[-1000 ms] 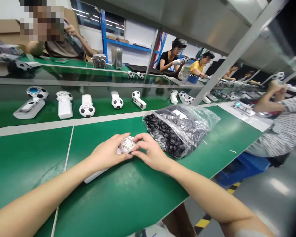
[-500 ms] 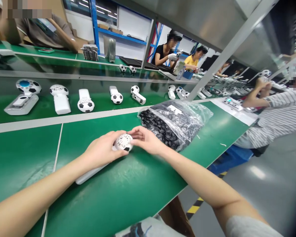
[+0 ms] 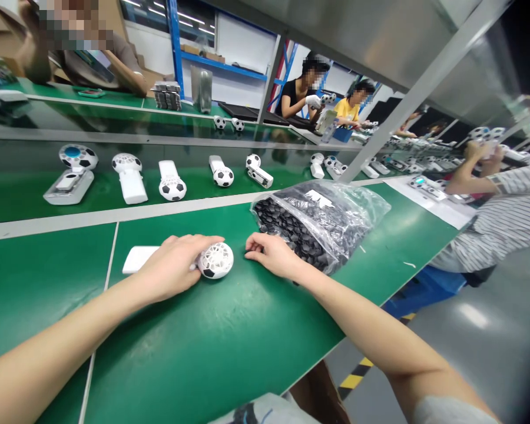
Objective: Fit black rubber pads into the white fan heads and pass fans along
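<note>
My left hand (image 3: 176, 264) is closed around the neck of a white handheld fan (image 3: 216, 260) with a soccer-ball head. The fan lies on the green bench, its openwork grille facing up and its handle reaching left, partly hidden by the hand. A few black panels show on the lower side of the head. Just right of the fan, my right hand (image 3: 271, 253) pinches a small black piece (image 3: 248, 253) between thumb and fingers, apart from the fan. Behind that hand lies a clear plastic bag (image 3: 357, 206) full of small black pieces (image 3: 287, 227).
Several soccer-ball fans (image 3: 173, 181) lie along the conveyor (image 3: 22, 182) beyond the bench. A slanted metal post (image 3: 393, 118) rises behind the bag. At the right, a person in a striped shirt (image 3: 507, 206) holds fans. More people sit across the line.
My right hand has moved from the fan's head to the right. The fan has turned in my left hand, its handle now pointing left rather than toward me. The camera view has shifted slightly.
</note>
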A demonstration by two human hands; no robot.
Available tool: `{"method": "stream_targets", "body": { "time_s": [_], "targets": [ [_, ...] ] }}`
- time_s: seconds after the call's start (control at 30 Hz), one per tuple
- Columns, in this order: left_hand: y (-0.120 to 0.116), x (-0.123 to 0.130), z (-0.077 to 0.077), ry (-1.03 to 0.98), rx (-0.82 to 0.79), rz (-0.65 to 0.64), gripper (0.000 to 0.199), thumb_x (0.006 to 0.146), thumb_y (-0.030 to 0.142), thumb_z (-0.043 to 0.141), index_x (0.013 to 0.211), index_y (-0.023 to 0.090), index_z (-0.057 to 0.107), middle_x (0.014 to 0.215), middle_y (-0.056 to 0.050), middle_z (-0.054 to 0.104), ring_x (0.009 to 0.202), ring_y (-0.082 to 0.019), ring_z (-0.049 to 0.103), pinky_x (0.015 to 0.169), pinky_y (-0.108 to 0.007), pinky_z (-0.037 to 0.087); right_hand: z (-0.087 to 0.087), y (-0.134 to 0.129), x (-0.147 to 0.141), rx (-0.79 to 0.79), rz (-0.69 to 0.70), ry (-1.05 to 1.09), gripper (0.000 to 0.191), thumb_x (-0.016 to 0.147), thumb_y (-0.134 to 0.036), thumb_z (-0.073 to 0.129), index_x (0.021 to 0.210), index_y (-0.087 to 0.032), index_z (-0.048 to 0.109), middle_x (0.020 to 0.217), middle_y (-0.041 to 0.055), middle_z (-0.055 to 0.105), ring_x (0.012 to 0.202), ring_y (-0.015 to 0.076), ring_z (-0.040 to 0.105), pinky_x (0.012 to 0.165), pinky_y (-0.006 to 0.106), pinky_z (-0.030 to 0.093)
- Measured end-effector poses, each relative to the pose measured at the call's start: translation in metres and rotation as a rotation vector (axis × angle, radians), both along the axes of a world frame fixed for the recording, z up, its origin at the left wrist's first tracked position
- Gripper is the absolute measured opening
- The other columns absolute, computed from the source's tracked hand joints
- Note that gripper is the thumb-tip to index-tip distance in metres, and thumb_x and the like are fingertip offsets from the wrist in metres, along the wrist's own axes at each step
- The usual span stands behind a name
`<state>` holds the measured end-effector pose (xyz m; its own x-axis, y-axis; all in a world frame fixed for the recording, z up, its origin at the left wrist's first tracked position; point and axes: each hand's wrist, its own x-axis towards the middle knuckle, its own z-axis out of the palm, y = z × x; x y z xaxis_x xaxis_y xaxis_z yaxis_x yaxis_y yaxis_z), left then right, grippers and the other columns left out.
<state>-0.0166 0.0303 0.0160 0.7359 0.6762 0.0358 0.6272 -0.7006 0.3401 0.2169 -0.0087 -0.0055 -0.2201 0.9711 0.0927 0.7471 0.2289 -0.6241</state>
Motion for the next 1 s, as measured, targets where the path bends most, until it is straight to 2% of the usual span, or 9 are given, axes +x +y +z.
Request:
{"method": "stream_targets", "body": {
  "time_s": [0.17, 0.3, 0.37, 0.43, 0.53, 0.73, 0.87, 1.0],
  "targets": [
    [0.000, 0.003, 0.000, 0.034, 0.031, -0.006, 0.064, 0.069, 0.007, 0.038, 0.129, 0.031, 0.043, 0.114, -0.003, 0.061, 0.101, -0.024, 0.054, 0.088, -0.041, 0.037, 0.014, -0.023, -0.009, 0.092, 0.122, 0.066, 0.006, 0.083, -0.016, 0.058, 0.081, -0.018, 0.063, 0.081, 0.0006, 0.065, 0.074, 0.0129, 0.058, 0.069, 0.025, 0.045],
    [-0.003, 0.002, 0.000, 0.028, 0.018, 0.011, 0.064, 0.068, 0.011, 0.044, 0.130, 0.029, 0.042, 0.113, -0.004, 0.060, 0.103, -0.025, 0.051, 0.091, -0.042, 0.035, 0.022, -0.033, -0.021, 0.156, 0.192, 0.122, 0.006, 0.083, -0.017, 0.058, 0.081, -0.020, 0.063, 0.081, 0.0007, 0.063, 0.077, 0.0137, 0.058, 0.072, 0.027, 0.045],
    [-0.006, 0.003, 0.001, 0.006, -0.006, 0.012, 0.063, 0.070, 0.025, 0.054, 0.131, 0.029, 0.041, 0.113, -0.005, 0.060, 0.105, -0.027, 0.050, 0.094, -0.043, 0.034, 0.021, -0.032, -0.026, 0.183, 0.203, 0.166, 0.004, 0.082, -0.017, 0.060, 0.080, -0.020, 0.063, 0.082, 0.0014, 0.061, 0.080, 0.0143, 0.056, 0.075, 0.028, 0.045],
    [-0.008, 0.005, 0.002, -0.010, -0.026, 0.036, 0.068, 0.067, 0.047, 0.061, 0.129, 0.026, 0.044, 0.114, -0.007, 0.061, 0.106, -0.029, 0.050, 0.095, -0.046, 0.033, 0.017, -0.028, -0.030, 0.157, 0.171, 0.253, 0.003, 0.080, -0.017, 0.062, 0.078, -0.019, 0.064, 0.079, 0.0009, 0.059, 0.078, 0.0138, 0.055, 0.074, 0.028, 0.045],
    [-0.011, 0.009, 0.003, -0.024, -0.019, 0.089, 0.072, 0.064, 0.067, 0.056, 0.121, 0.023, 0.052, 0.113, -0.007, 0.062, 0.104, -0.031, 0.052, 0.096, -0.050, 0.031, 0.009, -0.023, -0.034, 0.085, 0.113, 0.390, 0.006, 0.076, -0.016, 0.067, 0.073, -0.018, 0.061, 0.075, -0.0009, 0.054, 0.072, 0.0120, 0.052, 0.066, 0.025, 0.044],
    [-0.015, 0.012, 0.001, -0.082, 0.036, 0.102, 0.059, 0.072, 0.060, 0.053, 0.116, 0.022, 0.055, 0.110, -0.008, 0.064, 0.103, -0.028, 0.054, 0.100, -0.048, 0.030, -0.006, -0.019, -0.037, -0.042, 0.074, 0.554, 0.015, 0.075, -0.023, 0.067, 0.074, -0.017, 0.053, 0.075, -0.0035, 0.047, 0.060, 0.0079, 0.047, 0.059, 0.023, 0.042],
    [-0.016, 0.010, -0.001, -0.091, 0.032, 0.061, 0.065, 0.068, 0.063, 0.057, 0.117, 0.020, 0.054, 0.111, -0.008, 0.063, 0.104, -0.028, 0.054, 0.103, -0.050, 0.025, -0.013, -0.020, -0.037, -0.010, 0.106, 0.553, 0.017, 0.077, -0.028, 0.065, 0.076, -0.018, 0.051, 0.078, -0.0027, 0.047, 0.065, 0.0089, 0.047, 0.061, 0.023, 0.042],
    [-0.016, 0.009, -0.002, -0.097, 0.065, 0.035, 0.063, 0.071, 0.061, 0.054, 0.118, 0.018, 0.053, 0.109, -0.009, 0.064, 0.101, -0.029, 0.055, 0.100, -0.050, 0.029, -0.013, -0.022, -0.038, 0.012, 0.076, 0.522, 0.016, 0.078, -0.027, 0.063, 0.075, -0.018, 0.050, 0.076, -0.0027, 0.046, 0.064, 0.0090, 0.046, 0.060, 0.023, 0.041]
  ]
}}
